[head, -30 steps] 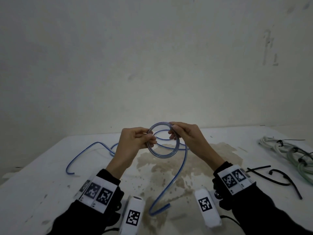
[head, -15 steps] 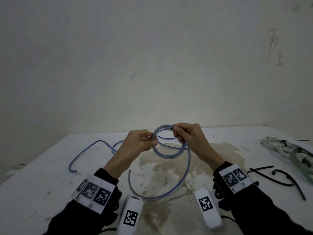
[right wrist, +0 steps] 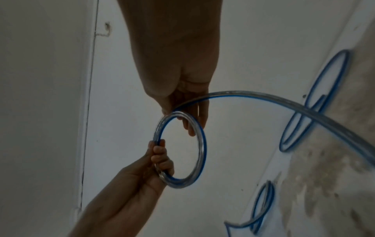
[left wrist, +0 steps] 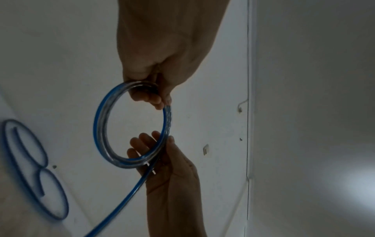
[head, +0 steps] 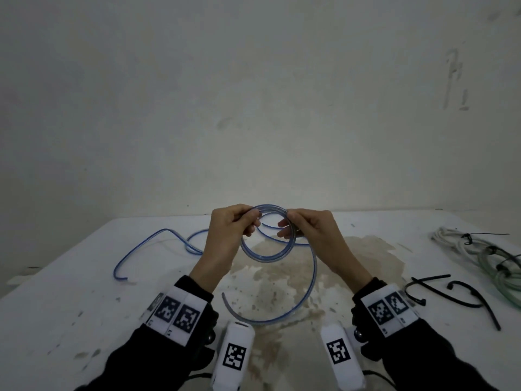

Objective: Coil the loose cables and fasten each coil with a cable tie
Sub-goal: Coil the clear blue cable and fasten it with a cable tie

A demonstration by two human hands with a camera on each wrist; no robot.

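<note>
Above a stained white table (head: pixel 70 320), I hold a small coil of clear, blue-striped cable (head: pixel 267 253) upright between my two hands. My left hand (head: pixel 229 232) grips the coil's left side, fingers curled round the stacked turns with the thumb closed over them. My right hand (head: pixel 307 232) pinches the coil's upper right side between thumb and forefinger, the other fingers reaching loosely through the ring.

From the left wrist view, the coil (left wrist: pixel 129 126) shows as several turns lying tight together, my left hand (left wrist: pixel 162 67) clamped on it at the top and my right hand (left wrist: pixel 168 163) at the bottom, where a free strand runs off toward the lower left. In the right wrist view the same ring (right wrist: pixel 180 149) sits between my right hand (right wrist: pixel 182 89) above and my left hand (right wrist: pixel 146 166) below.

From my right hand the cable's free length sweeps down in a wide arc to the table in front of me, its cut end lying near my left wrist. Behind the coil, the rest of the cable trails over the table to the left in loose loops.

At the table's far right lie bundles of white and pale green cable (head: pixel 485 252), already bound with black ties. Nearer, two loose black cable ties (head: pixel 456 297) rest beside my right wrist.
</note>
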